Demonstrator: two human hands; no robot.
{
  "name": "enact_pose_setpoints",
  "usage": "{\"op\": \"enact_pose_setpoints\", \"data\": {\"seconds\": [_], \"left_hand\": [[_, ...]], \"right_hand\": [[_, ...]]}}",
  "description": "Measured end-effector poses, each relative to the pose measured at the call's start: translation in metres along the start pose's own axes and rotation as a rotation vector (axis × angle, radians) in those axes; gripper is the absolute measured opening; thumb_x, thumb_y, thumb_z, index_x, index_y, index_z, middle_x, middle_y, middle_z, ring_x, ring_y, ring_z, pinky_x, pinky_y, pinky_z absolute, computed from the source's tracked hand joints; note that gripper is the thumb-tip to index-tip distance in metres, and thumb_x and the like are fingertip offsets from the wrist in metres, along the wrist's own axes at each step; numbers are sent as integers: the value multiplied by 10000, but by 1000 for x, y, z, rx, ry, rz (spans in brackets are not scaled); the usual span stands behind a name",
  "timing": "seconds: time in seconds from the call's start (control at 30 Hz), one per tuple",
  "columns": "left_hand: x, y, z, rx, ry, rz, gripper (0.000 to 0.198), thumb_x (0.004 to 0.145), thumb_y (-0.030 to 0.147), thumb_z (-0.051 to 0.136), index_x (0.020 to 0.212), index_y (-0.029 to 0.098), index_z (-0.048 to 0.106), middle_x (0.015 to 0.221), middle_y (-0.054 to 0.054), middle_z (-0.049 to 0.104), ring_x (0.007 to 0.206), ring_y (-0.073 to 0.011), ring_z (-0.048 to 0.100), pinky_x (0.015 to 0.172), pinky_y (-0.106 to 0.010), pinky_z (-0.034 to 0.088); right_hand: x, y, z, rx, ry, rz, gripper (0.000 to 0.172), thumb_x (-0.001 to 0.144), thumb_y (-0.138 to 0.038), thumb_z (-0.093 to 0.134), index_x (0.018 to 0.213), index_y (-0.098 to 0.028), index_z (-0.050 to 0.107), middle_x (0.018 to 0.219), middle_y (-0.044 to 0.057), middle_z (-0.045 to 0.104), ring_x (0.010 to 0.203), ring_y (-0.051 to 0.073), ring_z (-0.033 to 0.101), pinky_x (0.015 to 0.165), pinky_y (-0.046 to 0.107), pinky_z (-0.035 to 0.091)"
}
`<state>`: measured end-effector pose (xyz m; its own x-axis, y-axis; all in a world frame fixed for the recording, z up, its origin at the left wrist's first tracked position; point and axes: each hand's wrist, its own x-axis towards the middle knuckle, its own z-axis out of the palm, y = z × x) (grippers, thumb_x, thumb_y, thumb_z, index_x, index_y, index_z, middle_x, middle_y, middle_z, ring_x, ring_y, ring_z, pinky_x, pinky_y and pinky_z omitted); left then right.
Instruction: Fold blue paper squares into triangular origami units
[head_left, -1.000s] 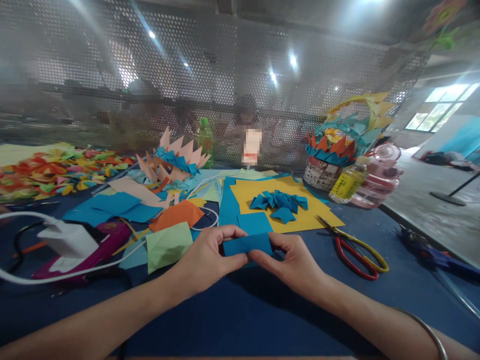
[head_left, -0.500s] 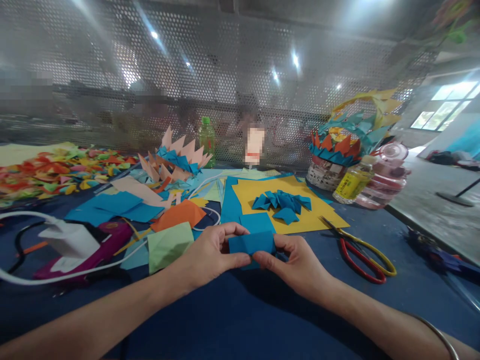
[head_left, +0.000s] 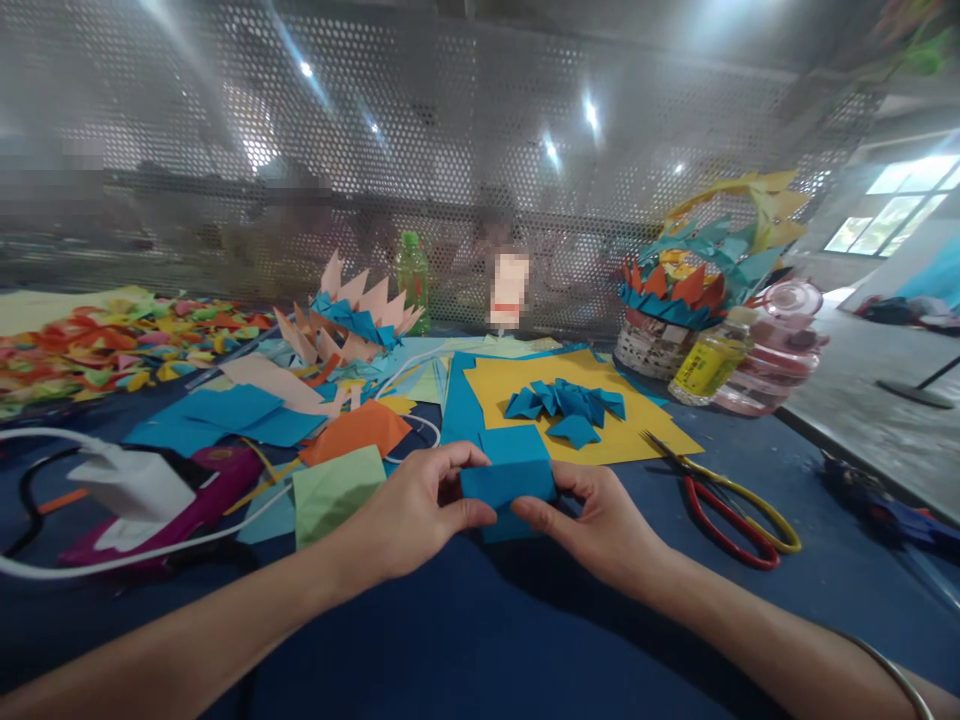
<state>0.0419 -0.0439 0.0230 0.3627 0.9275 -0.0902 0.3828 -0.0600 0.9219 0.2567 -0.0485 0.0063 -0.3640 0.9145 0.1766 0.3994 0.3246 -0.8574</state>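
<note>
A small folded piece of blue paper (head_left: 506,484) is held level above the table, between both hands. My left hand (head_left: 444,500) pinches its left end, thumb in front and fingers behind. At the right end, my right hand (head_left: 592,515) grips it with thumb and curled fingers. More blue paper (head_left: 514,445) shows just behind the held piece, and another bit below it; I cannot tell whether these are joined to it. Beyond the hands, several folded blue paper pieces (head_left: 566,402) lie heaped on a yellow sheet (head_left: 637,435).
Scissors (head_left: 731,510) with red and yellow handles lie on the right. Left are a purple power strip (head_left: 217,480) with a white plug, a green paper square (head_left: 337,492) and an orange one (head_left: 360,430). Paper crowns, bottles (head_left: 709,365) and a perforated metal panel stand behind.
The held blue paper has tilted slightly and shifted a little right. My left thumb has drawn back from its middle, and my right thumb now presses its lower edge.
</note>
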Motion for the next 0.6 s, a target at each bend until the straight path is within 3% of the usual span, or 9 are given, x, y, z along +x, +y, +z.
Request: {"op": "enact_pose_setpoints", "data": {"seconds": [0.2,0.37,0.5,0.6], "left_hand": [[-1,-1,-2,44,2,35,367,746,322,706,1091,216,637,795,2,674,752,-200,618,669,-275,461],[-3,0,-5,68,-41,51,177,793,278,663,954,208,687,815,6,682,801,-191,617,709,-263,453],[-2,4,-4,6,-81,38,325,749,358,726,1023,194,666,837,3,691,803,-197,635,711,-268,485],[-2,7,-1,-34,-116,11,347,715,407,764,956,172,681,848,-15,716,806,-200,654,705,-265,505]], "right_hand": [[2,-2,-2,10,-6,23,361,834,-488,628,792,-140,717,665,16,597,635,163,497,611,282,413],[2,-2,-2,29,-7,0,328,840,-462,639,796,-147,717,674,13,612,640,156,513,611,269,421],[2,-2,-4,34,5,6,314,833,-443,647,754,-144,695,639,5,597,613,148,511,589,259,410],[2,-2,-3,22,-2,1,317,832,-442,647,772,-137,708,655,10,607,624,147,500,601,262,407]]}}
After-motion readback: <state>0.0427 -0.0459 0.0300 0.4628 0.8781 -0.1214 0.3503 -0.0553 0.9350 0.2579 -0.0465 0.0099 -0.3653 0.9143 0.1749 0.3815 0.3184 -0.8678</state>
